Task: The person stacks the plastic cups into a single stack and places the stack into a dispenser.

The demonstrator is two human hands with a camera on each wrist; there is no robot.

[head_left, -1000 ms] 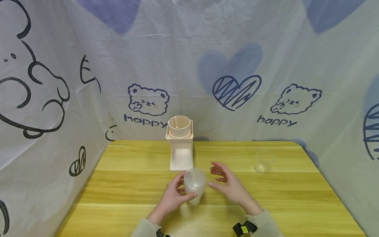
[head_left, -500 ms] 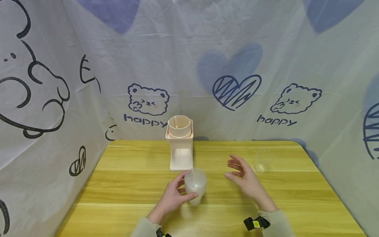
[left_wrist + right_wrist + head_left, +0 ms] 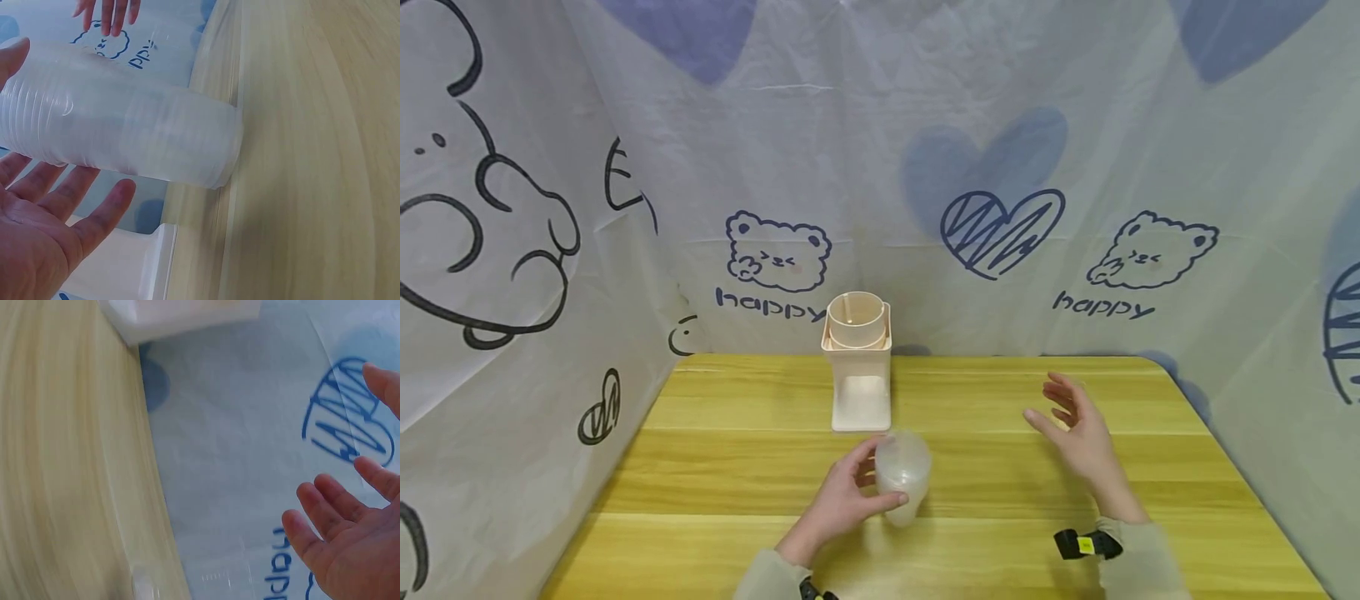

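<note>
A stack of clear plastic cups stands near the table's middle. My left hand grips its left side, thumb in front and fingers behind. The left wrist view shows the nested rims of the cup stack between thumb and fingers. My right hand is over the table's right side, its fingers spread and relaxed, holding nothing. Part of a single clear cup appears at the bottom of the right wrist view. In the head view that cup is hard to make out by the right hand.
A cream-coloured stand with a round tube on top sits at the table's back, behind the cup stack. The wood-grain table ends against a printed cloth backdrop. Another cloth panel borders the left side.
My right hand has moved away from the cup stack, rightward and farther back, to where the single cup stood. My left hand keeps its grip, and the stack has shifted slightly right.
</note>
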